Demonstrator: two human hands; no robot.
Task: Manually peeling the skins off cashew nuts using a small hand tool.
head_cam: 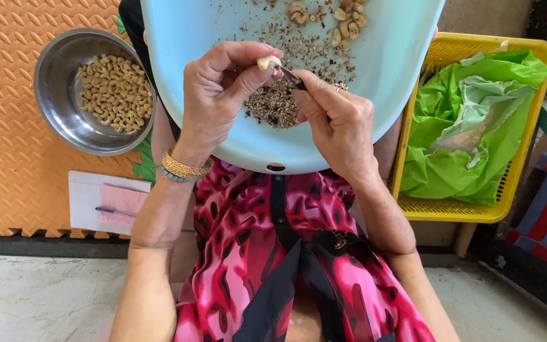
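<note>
My left hand (218, 95) pinches a pale cashew nut (268, 62) between thumb and fingers over a light blue plastic tray (387, 63) on my lap. My right hand (337, 123) grips a small knife (292, 77) whose blade touches the nut. Beneath the hands lies a heap of brown skin scrapings (273, 104). Several unpeeled cashews (346, 22) rest at the far side of the tray.
A steel bowl (55, 76) with peeled cashews (115, 92) stands on the orange foam mat (7, 158) at left. A white notepad with a pink slip and pen (109, 202) lies below it. A yellow basket (476, 212) holding a green plastic bag (463, 126) sits at right.
</note>
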